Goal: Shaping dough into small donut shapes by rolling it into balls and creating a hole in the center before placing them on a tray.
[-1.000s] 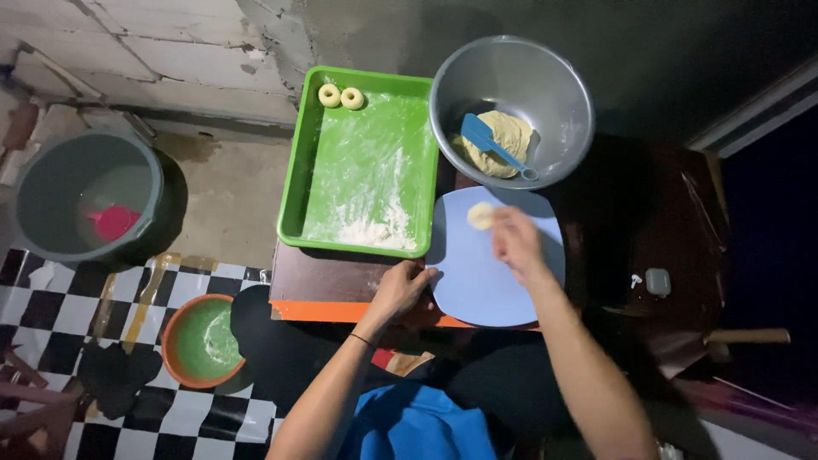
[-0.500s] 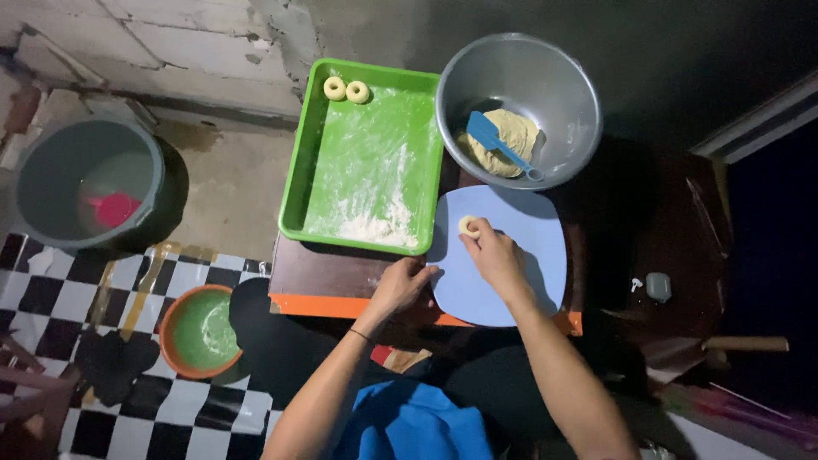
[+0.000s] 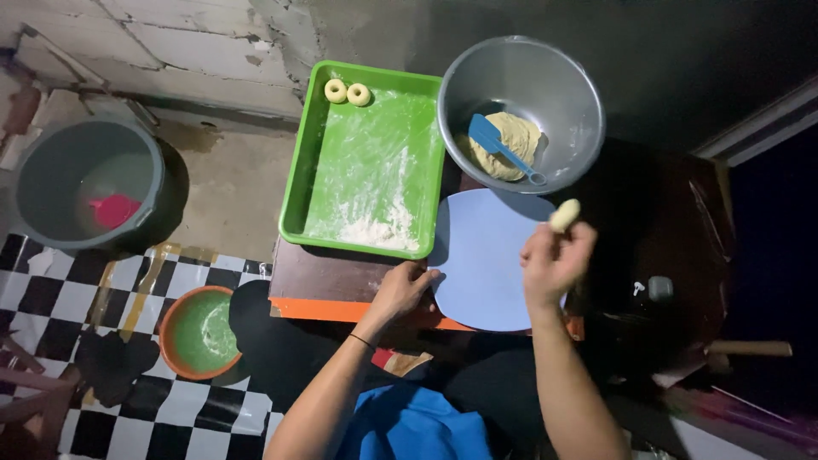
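Note:
My right hand [image 3: 554, 260] is raised over the right edge of a pale blue round board [image 3: 481, 247] and pinches a small piece of dough [image 3: 564, 215] at its fingertips. My left hand [image 3: 405, 285] rests on the near left edge of that board, fingers bent on the rim. Behind the board stands a grey metal bowl [image 3: 545, 68] holding a lump of dough [image 3: 511, 140] and a blue spatula [image 3: 494, 140]. A green tray [image 3: 315, 170], dusted with flour, carries two ring-shaped dough pieces [image 3: 347, 92] at its far corner.
The board and tray sit on a small dark table with an orange front edge [image 3: 324, 308]. A grey bucket [image 3: 81, 183] with a pink scoop stands far left on the floor. An orange bowl [image 3: 198, 334] with green inside lies on the checkered floor.
My right hand lifted off the board and moved right, carrying the dough piece that lay on the board. My left hand stayed on the board's edge.

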